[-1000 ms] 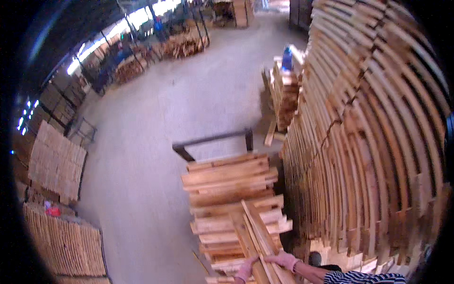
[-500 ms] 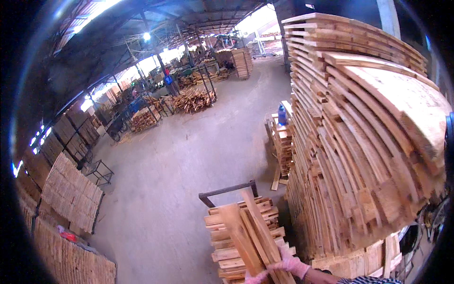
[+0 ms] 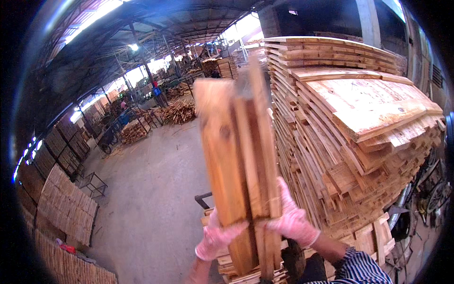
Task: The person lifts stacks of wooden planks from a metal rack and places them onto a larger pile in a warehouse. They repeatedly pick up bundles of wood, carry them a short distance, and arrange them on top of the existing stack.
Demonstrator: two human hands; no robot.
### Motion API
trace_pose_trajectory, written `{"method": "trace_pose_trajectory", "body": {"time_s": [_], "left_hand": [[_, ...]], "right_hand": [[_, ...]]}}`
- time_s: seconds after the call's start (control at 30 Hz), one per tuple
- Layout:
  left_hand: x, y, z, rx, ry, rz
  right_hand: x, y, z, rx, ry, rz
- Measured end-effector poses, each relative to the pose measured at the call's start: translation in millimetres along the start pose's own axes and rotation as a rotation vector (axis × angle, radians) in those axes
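Several wooden boards [image 3: 222, 156] stand nearly upright in front of me, gripped between my two pink-gloved hands. My left hand [image 3: 218, 238] wraps the left edge of the bundle near its lower end. On the right edge, my right hand [image 3: 292, 220] is closed round the boards, its thumb across their near face. Motion blurs the upper ends of the boards. Below them, partly hidden, lies a low pile of short boards [image 3: 229, 266], with a dark metal frame [image 3: 202, 199] at its far end.
A tall stack of wooden panels [image 3: 321, 156] rises close on my right. Slatted wooden panels [image 3: 66, 203] lean at the left. Farther off, beyond the concrete floor [image 3: 142, 189], are heaps of wood pieces [image 3: 177, 111] and a metal stand [image 3: 94, 183].
Both hands have lifted the boards off the low pile and tilted them upright toward me. The view has shifted slightly, and my left hand now shows more fully.
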State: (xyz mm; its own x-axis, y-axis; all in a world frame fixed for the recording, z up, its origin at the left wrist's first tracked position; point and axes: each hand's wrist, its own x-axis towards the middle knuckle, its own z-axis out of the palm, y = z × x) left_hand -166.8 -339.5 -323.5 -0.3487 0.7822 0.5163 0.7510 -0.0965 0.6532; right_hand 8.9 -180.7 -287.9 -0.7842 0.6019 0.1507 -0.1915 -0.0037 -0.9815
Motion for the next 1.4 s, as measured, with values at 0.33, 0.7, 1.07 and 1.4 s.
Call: {"method": "trace_pose_trajectory", "body": {"time_s": [0.33,0.7,1.07,1.4], "left_hand": [[173,148,-30,-1.027,-0.430,-0.209],[327,265,136,-1.213,-0.631,-0.234],[391,330,249,-1.055,-0.455,-0.648],[423,353,308,-1.027,-0.365,-0.765]], "right_hand": [[-65,-209,-70,-0.054,0.194,-0.211],[4,-342,-381,-0.569,0.354,0.003],[57,-321,-741,-1.806,0.628,0.464],[39,-333,-704,-1.522,0.594,0.541]]}}
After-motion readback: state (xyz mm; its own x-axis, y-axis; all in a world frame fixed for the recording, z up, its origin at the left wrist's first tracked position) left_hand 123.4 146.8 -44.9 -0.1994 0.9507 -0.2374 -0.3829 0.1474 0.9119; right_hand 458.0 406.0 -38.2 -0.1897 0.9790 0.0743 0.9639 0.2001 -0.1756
